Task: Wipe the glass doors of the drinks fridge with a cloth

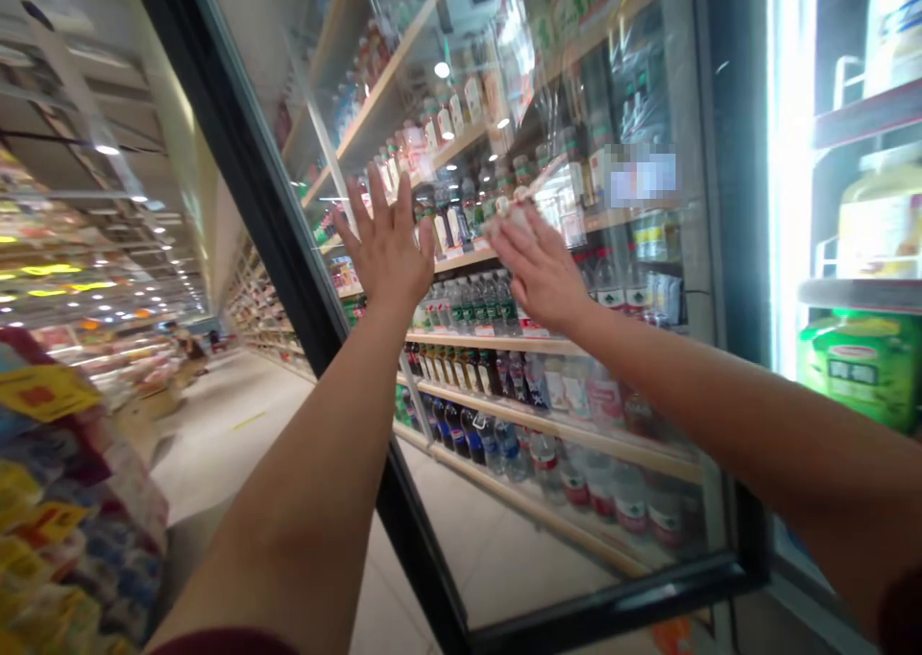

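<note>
A tall clear-glass door with a thick black frame point(284, 242) stands swung out from a brightly lit fridge point(792, 88) on the right. The bare left hand point(393, 252) lies against the pane, fingers spread wide, near the left frame bar; its forearm crosses that bar. The bare right hand point(542, 266) is near the middle of the pane, its fingers straight and close together over a pale crumpled cloth point(527, 208) against the glass; whether they grip it or only press it, I cannot tell. Unobstructed glass lies between the hands and above them. Left of the door, a pale tiled floor point(208, 424) gives open room, bounded on the near left by a colourful heap of packaged goods point(43, 549).

Through the pane show long wood-edged shelves of bottles point(490, 348); the lowest rows include dark bottles with blue labels point(457, 429). Their print is too small to read. A pale sticker point(643, 177) on the right of the pane is pixelated. In the fridge, a green package point(857, 367) bears a red-and-white badge above blurred white characters.
</note>
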A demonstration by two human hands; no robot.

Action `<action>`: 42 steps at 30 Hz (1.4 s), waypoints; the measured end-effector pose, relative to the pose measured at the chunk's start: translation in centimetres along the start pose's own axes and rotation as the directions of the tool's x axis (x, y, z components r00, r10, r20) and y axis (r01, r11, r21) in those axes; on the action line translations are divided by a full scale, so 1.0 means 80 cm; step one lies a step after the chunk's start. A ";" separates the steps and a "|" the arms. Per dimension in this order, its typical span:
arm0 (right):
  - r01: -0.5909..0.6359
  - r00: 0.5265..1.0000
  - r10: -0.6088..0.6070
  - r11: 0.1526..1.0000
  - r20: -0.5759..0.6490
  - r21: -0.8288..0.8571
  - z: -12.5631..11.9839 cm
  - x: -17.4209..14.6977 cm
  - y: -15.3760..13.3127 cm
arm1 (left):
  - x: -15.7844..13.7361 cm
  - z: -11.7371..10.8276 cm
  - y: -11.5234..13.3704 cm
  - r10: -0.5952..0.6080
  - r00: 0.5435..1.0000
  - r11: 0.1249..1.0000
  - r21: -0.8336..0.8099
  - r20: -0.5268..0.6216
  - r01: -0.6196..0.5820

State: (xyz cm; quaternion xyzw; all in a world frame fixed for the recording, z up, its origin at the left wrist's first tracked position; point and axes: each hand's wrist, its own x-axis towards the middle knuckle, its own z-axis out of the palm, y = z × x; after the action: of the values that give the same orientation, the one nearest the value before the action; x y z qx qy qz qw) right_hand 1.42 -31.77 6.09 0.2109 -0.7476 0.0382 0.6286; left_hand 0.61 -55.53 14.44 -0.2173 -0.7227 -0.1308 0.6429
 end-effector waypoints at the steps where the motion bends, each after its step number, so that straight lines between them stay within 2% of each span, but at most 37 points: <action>1: 0.071 0.995 -0.072 0.997 0.064 0.008 0.000 -0.002 -0.003 | 0.001 0.000 0.001 0.005 1.000 1.000 -0.010 0.018 -0.004; 3: 0.114 0.988 -0.115 0.993 0.105 0.018 0.000 0.003 -0.001 | 0.002 -0.001 0.002 0.003 0.999 1.000 -0.028 0.039 -0.002; 5: 0.001 1.000 -0.001 1.000 0.009 0.008 0.001 0.015 0.009 | 0.002 -0.001 0.002 -0.018 0.999 0.999 -0.044 0.047 0.020; 7: -0.140 0.984 0.140 0.990 -0.112 0.001 0.002 0.026 0.019 | 0.002 -0.001 0.002 -0.046 0.997 0.997 -0.061 0.057 0.049; 9: -0.182 0.974 0.178 0.983 -0.140 -0.016 0.004 0.024 0.017 | 0.002 0.001 0.001 -0.048 0.997 0.995 -0.082 0.058 0.052; 12: -0.013 0.999 0.016 0.998 0.037 -0.068 0.003 0.005 -0.008 | 0.004 0.004 -0.003 -0.017 1.000 0.993 -0.113 0.019 0.019; 14: 0.116 0.980 -0.101 0.990 0.171 -0.081 0.001 -0.002 -0.020 | 0.005 0.006 -0.006 0.000 1.000 0.991 -0.131 -0.004 0.000; 15: 0.126 0.976 -0.107 0.988 0.187 -0.092 0.000 0.000 -0.021 | 0.006 0.006 -0.007 0.003 1.000 0.991 -0.137 -0.009 -0.004; 16: 0.086 0.984 -0.067 0.990 0.163 -0.112 -0.001 0.004 -0.017 | 0.006 0.006 -0.007 0.007 1.000 0.990 -0.138 -0.010 -0.008; 18: -0.099 0.994 0.104 0.984 0.027 -0.149 -0.004 0.016 -0.003 | 0.005 0.004 -0.007 0.025 1.000 0.992 -0.121 -0.004 -0.025; 20: -0.252 0.966 0.242 0.957 -0.087 -0.144 -0.006 0.021 0.008 | 0.003 0.001 -0.005 0.046 0.999 0.995 -0.087 0.000 -0.046; 21: -0.267 0.962 0.255 0.954 -0.100 -0.135 -0.006 0.019 0.010 | 0.003 0.001 -0.005 0.055 0.999 0.996 -0.074 -0.003 -0.055; 22: -0.239 0.970 0.230 0.963 -0.082 -0.128 -0.006 0.015 0.008 | 0.003 0.001 -0.005 0.056 0.998 0.996 -0.068 -0.006 -0.056; 24: -0.098 0.995 0.101 0.988 0.019 -0.118 -0.005 0.005 0.000 | 0.003 0.003 -0.007 0.042 0.999 0.996 -0.079 -0.014 -0.043; 26: 0.029 0.993 -0.016 0.993 0.118 -0.111 -0.007 0.003 -0.006 | 0.004 0.006 -0.010 0.036 0.999 0.996 -0.079 -0.016 -0.037; 27: 0.050 0.990 -0.034 0.992 0.136 -0.114 -0.008 0.006 -0.004 | 0.004 0.008 -0.011 0.036 0.999 0.997 -0.071 -0.018 -0.037; 28: 0.032 0.992 -0.017 0.992 0.122 -0.121 -0.009 0.012 0.001 | 0.004 0.008 -0.012 0.038 0.999 0.997 -0.062 -0.017 -0.039; 30: -0.102 0.995 0.103 0.986 0.006 -0.129 -0.012 0.024 0.018 | 0.003 0.008 -0.011 0.041 0.999 0.998 -0.050 -0.023 -0.042; 32: -0.243 0.964 0.230 0.966 -0.135 -0.089 -0.010 0.028 0.035 | 0.002 0.005 -0.008 0.035 0.999 0.998 -0.044 -0.026 -0.036; 33: -0.270 0.951 0.255 0.961 -0.177 -0.061 -0.008 0.025 0.040 | 0.002 0.003 -0.006 0.028 0.999 0.999 -0.035 -0.023 -0.029; 35: -0.211 0.962 0.203 0.977 -0.184 -0.026 -0.002 0.010 0.042 | 0.001 -0.001 -0.003 0.008 1.000 1.000 -0.013 0.004 -0.008; 37: -0.085 0.988 0.082 0.996 -0.134 -0.019 0.001 -0.005 0.039 | 0.001 -0.003 -0.002 -0.007 0.999 1.000 0.000 0.039 0.007; 39: -0.013 0.995 0.011 1.000 -0.100 -0.020 0.000 -0.009 0.039 | 0.001 -0.002 -0.003 -0.008 0.999 1.000 -0.001 0.052 0.009; 42: -0.080 0.986 0.077 0.997 -0.146 -0.016 -0.007 0.001 0.050 | 0.001 -0.001 -0.004 -0.002 0.999 1.000 -0.002 0.032 0.002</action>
State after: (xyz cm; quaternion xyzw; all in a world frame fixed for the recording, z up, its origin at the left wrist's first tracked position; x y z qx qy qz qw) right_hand 0.44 -27.98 7.11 0.1714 -0.7080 0.0701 0.6815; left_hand 0.48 -55.84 14.57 -0.2194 -0.7329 -0.1287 0.6310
